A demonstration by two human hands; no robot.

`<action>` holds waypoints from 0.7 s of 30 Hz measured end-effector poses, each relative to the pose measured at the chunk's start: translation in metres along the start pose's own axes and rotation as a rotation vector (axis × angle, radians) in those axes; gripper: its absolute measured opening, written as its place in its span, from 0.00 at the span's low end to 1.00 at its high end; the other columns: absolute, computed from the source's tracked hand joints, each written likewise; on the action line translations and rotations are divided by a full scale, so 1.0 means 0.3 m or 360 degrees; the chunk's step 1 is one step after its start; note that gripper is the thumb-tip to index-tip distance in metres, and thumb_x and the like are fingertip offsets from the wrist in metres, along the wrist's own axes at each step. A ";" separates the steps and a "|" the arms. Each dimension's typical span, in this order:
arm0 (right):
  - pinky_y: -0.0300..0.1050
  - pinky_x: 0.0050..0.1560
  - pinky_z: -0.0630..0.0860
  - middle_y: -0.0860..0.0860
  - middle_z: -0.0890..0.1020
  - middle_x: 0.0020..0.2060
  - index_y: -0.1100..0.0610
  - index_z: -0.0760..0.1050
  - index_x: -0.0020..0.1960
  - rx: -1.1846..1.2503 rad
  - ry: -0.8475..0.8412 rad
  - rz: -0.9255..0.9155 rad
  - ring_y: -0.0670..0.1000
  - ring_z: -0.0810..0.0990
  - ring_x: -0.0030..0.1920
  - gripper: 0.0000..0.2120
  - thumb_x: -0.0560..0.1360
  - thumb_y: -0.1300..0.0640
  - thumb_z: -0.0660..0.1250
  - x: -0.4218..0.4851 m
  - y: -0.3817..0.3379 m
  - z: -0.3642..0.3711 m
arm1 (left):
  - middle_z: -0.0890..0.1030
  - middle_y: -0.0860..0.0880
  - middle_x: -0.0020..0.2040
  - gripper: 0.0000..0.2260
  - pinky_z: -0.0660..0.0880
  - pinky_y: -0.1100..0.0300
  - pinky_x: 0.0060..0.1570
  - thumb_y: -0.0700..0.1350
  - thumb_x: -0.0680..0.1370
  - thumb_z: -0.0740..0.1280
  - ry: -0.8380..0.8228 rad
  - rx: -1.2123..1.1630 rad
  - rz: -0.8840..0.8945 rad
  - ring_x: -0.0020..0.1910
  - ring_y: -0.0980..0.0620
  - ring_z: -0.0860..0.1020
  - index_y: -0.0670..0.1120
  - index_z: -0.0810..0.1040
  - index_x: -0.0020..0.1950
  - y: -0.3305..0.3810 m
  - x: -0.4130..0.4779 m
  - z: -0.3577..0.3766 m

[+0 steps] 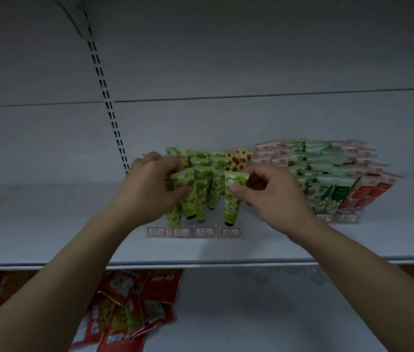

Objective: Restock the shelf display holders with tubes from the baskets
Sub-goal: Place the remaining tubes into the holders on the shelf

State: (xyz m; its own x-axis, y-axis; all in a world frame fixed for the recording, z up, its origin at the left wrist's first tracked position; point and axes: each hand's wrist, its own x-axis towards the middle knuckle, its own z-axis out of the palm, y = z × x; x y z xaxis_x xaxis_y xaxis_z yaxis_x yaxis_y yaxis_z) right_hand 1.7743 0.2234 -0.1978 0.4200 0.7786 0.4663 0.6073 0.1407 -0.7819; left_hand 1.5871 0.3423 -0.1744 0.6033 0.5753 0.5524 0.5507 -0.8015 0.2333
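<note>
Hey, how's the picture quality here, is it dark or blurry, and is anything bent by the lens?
Head view: dim and underexposed, flat grey light, no glare; the slotted upright bows from wide-angle distortion; the price labels are too soft to read; the left hand and right hand, gripping green tubes, look fairly sharp.

2 hands: left hand (150, 185), right hand (273, 199). 2 clear display holders: left holder (217, 235), right holder (335, 220). 4 price labels (204, 231) on left holder's front. 2 strawberry-print tubes (237, 160). Green-print tubes (232, 199) in left holder: approx. 10, rows overlap. 1 pile of red sachets (134, 298).
</note>
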 end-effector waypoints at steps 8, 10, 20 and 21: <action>0.32 0.39 0.71 0.38 0.76 0.34 0.52 0.80 0.51 -0.0160 0.0123 -0.0177 0.38 0.75 0.35 0.10 0.71 0.53 0.74 0.066 -0.003 0.069 | 0.77 0.49 0.45 0.12 0.69 0.51 0.46 0.47 0.66 0.78 -0.0012 0.0234 0.0367 0.46 0.42 0.75 0.46 0.81 0.45 -0.058 -0.020 0.061; 0.29 0.38 0.70 0.36 0.75 0.34 0.54 0.81 0.52 -0.0213 0.0139 -0.0197 0.37 0.75 0.35 0.11 0.71 0.54 0.74 0.073 0.007 0.079 | 0.76 0.46 0.47 0.13 0.71 0.50 0.45 0.48 0.66 0.78 0.0015 0.0252 0.0369 0.46 0.43 0.74 0.45 0.82 0.46 -0.062 -0.019 0.068; 0.25 0.35 0.67 0.36 0.73 0.32 0.54 0.82 0.51 -0.0381 0.0186 -0.0202 0.36 0.74 0.32 0.11 0.70 0.55 0.75 0.051 0.046 0.077 | 0.78 0.47 0.45 0.12 0.71 0.52 0.40 0.44 0.65 0.80 0.0080 0.0241 0.0337 0.44 0.42 0.77 0.43 0.83 0.44 -0.064 -0.012 0.096; 0.28 0.35 0.68 0.36 0.73 0.32 0.55 0.82 0.50 -0.0410 0.0167 -0.0220 0.38 0.74 0.32 0.10 0.70 0.54 0.75 0.046 0.043 0.083 | 0.78 0.47 0.45 0.12 0.71 0.53 0.39 0.44 0.64 0.80 0.0093 0.0230 0.0325 0.43 0.42 0.77 0.43 0.82 0.43 -0.060 -0.015 0.099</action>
State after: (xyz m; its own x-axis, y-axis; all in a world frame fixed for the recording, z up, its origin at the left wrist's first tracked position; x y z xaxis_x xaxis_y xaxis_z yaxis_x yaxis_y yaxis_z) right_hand 1.7711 0.2513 -0.2117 0.3809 0.6937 0.6114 0.8087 0.0706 -0.5839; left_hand 1.5918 0.3590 -0.2049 0.6786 0.3899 0.6225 0.4999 -0.8661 -0.0024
